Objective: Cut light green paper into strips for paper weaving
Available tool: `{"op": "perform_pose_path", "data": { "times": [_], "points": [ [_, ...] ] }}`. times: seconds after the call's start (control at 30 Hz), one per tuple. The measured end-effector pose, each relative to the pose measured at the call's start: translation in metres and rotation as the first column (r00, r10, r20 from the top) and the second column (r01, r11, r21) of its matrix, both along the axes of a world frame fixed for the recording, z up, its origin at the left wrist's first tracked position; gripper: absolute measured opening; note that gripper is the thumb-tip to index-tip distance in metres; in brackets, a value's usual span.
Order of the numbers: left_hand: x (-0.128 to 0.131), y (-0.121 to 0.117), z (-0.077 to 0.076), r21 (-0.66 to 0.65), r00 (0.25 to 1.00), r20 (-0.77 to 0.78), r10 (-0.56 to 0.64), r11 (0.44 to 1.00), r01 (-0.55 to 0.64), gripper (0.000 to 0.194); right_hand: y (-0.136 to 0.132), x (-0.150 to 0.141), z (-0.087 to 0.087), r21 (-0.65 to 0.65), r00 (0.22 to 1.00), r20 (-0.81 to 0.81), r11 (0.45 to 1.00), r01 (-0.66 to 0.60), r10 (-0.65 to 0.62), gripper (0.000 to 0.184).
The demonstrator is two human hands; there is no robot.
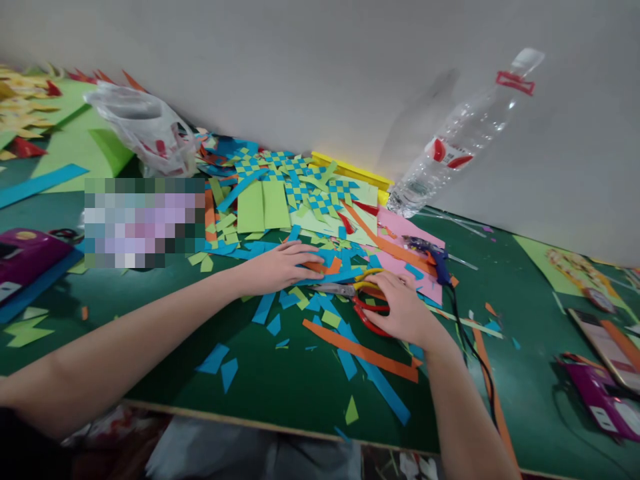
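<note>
My left hand [285, 268] lies over blue and orange paper strips in the middle of the table, fingers stretched out and resting on them. Just under its fingertips is an orange paper piece [331, 267]. A pair of scissors [343, 289] with one yellow and one red handle points left toward that hand. My right hand [404, 307] closes around the scissor handles, its fingers over the yellow loop. Blue paper scraps [274, 325] and a long orange strip [357, 350] lie below the hands.
Woven blue-green paper [310, 180] lies behind the hands. A glue gun [437, 260] with a black cord rests right of them on pink paper. A tilted plastic bottle [455, 147] leans by the wall. A plastic bag [145, 127], purple devices [33, 260] and a phone [605, 347] sit around.
</note>
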State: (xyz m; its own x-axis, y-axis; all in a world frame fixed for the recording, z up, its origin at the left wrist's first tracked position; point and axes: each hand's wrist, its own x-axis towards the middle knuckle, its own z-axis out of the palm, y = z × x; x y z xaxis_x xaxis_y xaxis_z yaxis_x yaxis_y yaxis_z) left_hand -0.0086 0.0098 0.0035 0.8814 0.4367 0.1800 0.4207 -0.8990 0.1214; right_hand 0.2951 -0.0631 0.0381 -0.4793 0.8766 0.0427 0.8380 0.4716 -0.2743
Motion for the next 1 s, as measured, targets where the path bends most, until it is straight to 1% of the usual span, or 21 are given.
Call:
{"op": "perform_pose_path", "data": {
  "times": [0.13, 0.33, 0.43, 0.6, 0.77, 0.9, 1.0],
  "points": [
    [0.0, 0.0, -0.001, -0.023, 1.0, -0.005, 0.012, 1.0, -0.012, 0.049, 0.001, 0.001, 0.0, 0.004, 1.0, 0.009, 1.0, -0.019, 0.019, 0.039],
    [-0.001, 0.0, -0.003, -0.037, 0.998, 0.05, 0.027, 0.999, -0.026, 0.045, 0.003, 0.007, 0.0, 0.016, 1.0, 0.004, 1.0, -0.018, 0.018, 0.038],
    [-0.001, -0.001, -0.004, -0.035, 0.998, 0.043, 0.037, 0.999, -0.035, 0.046, 0.003, 0.008, 0.001, 0.013, 1.0, -0.004, 1.0, -0.016, 0.016, 0.039],
    [0.0, -0.001, -0.003, -0.033, 0.999, 0.011, 0.043, 0.999, -0.043, 0.048, 0.0, -0.001, 0.002, -0.003, 1.0, -0.017, 1.0, -0.015, 0.015, 0.036],
    [0.0, -0.001, -0.003, -0.035, 0.999, 0.034, 0.04, 0.999, -0.039, 0.047, -0.002, -0.01, 0.002, 0.027, 1.0, -0.023, 1.0, -0.016, 0.017, 0.037],
    [0.0, -0.001, -0.003, -0.035, 0.999, 0.017, 0.051, 0.998, -0.051, 0.049, -0.001, -0.009, 0.002, 0.018, 0.999, -0.002, 0.999, -0.05, 0.05, 0.037],
    [-0.001, 0.0, -0.002, -0.044, 0.998, 0.002, 0.059, 0.997, -0.059, 0.05, -0.001, -0.007, 0.003, 0.02, 0.999, -0.002, 0.998, -0.052, 0.052, 0.037]
  ]
}}
